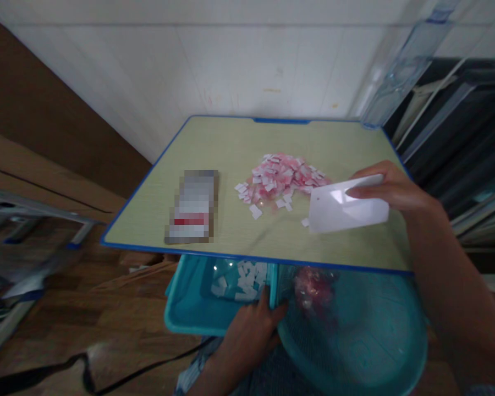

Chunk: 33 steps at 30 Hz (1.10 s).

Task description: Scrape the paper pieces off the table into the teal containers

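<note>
My right hand (pixel 390 187) is closed on a flat white plastic scraper (pixel 334 212), thumb on its face, above the right side of the folding table (pixel 231 143). Just left of the scraper lies a heap of small pink-and-white packets (pixel 280 173), with a few loose white pieces around it. Below the table's front edge my left hand (pixel 253 324) grips the rims where a rectangular teal basin (pixel 196 322) meets a round teal basket (pixel 367 341). White slips (pixel 251 278) lie in the basin. A clear bag with something red (pixel 313 289) is in the basket.
A pixelated phone-shaped oblong (pixel 193 206) lies on the table's left part. A clear plastic bottle-like container (pixel 404 71) stands at the back right corner, against the white wall (pixel 231 66). Dark flat panels (pixel 470 121) lean at the right. A black strap (pixel 148 366) crosses the lower left.
</note>
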Each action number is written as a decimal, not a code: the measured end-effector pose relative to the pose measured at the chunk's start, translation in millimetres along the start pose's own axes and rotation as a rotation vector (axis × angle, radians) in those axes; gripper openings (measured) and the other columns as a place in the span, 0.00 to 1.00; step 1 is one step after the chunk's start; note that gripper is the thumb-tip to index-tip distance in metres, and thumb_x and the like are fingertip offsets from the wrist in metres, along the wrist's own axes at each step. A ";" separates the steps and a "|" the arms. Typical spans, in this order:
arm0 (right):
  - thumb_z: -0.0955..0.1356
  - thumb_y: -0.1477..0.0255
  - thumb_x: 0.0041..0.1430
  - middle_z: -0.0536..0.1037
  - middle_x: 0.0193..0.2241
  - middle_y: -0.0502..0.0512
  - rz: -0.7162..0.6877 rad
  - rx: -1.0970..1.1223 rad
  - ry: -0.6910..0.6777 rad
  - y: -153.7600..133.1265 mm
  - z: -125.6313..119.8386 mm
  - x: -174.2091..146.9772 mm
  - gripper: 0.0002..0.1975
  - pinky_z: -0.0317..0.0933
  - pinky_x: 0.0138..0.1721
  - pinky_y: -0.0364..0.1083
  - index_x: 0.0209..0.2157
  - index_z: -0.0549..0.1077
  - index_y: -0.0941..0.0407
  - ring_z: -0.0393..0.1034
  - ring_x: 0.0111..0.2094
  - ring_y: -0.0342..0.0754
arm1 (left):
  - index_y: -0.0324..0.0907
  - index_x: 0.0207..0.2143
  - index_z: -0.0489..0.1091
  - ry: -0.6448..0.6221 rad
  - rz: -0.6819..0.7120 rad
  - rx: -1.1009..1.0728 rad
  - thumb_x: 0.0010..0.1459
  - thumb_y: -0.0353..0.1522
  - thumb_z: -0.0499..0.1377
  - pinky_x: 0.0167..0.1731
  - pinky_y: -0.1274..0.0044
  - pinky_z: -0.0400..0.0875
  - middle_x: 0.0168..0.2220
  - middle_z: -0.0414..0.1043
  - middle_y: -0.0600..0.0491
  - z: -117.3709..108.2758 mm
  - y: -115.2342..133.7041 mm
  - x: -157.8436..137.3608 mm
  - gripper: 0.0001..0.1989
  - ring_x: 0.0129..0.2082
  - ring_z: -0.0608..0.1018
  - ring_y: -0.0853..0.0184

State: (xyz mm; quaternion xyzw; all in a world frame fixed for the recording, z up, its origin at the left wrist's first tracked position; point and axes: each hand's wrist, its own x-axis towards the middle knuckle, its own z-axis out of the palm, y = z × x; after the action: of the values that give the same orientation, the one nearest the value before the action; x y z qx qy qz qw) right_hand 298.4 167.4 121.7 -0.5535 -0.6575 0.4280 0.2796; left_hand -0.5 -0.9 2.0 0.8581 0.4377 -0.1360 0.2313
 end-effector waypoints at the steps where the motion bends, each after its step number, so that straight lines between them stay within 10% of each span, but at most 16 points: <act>1: 0.72 0.66 0.38 0.69 0.16 0.47 -0.009 0.011 0.019 0.5 -0.3 0.0 0.12 0.49 0.17 0.37 0.22 0.74 0.61 0.59 0.18 0.37 | 0.54 0.55 0.53 -0.001 -0.002 0.000 0.52 0.34 0.55 0.32 0.66 0.67 0.54 0.52 0.39 0.0 0.0 0.2 0.27 0.34 0.74 0.56; 21: 0.73 0.64 0.36 0.67 0.14 0.47 0.018 -0.050 -0.028 -4.4 -2.3 -3.1 0.14 0.48 0.16 0.38 0.20 0.73 0.61 0.58 0.17 0.38 | 0.55 0.55 0.53 -0.025 -0.015 0.003 0.53 0.34 0.54 0.33 0.68 0.67 0.54 0.50 0.41 -5.2 1.5 -1.0 0.26 0.35 0.74 0.58; 33: 0.72 0.66 0.38 0.68 0.15 0.48 0.001 -0.040 0.191 -0.8 -13.0 -12.0 0.08 0.49 0.17 0.41 0.19 0.73 0.55 0.58 0.17 0.39 | 0.54 0.55 0.53 -0.022 -0.007 0.009 0.52 0.34 0.56 0.34 0.67 0.67 0.55 0.50 0.41 -2.4 0.3 -0.2 0.28 0.37 0.73 0.57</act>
State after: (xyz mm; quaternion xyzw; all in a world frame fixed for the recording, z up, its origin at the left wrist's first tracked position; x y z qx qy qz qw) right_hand 311.8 159.0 129.8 -0.5974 -0.6360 0.3604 0.3298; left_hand -0.3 0.0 4.2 0.8560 0.4377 -0.1483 0.2317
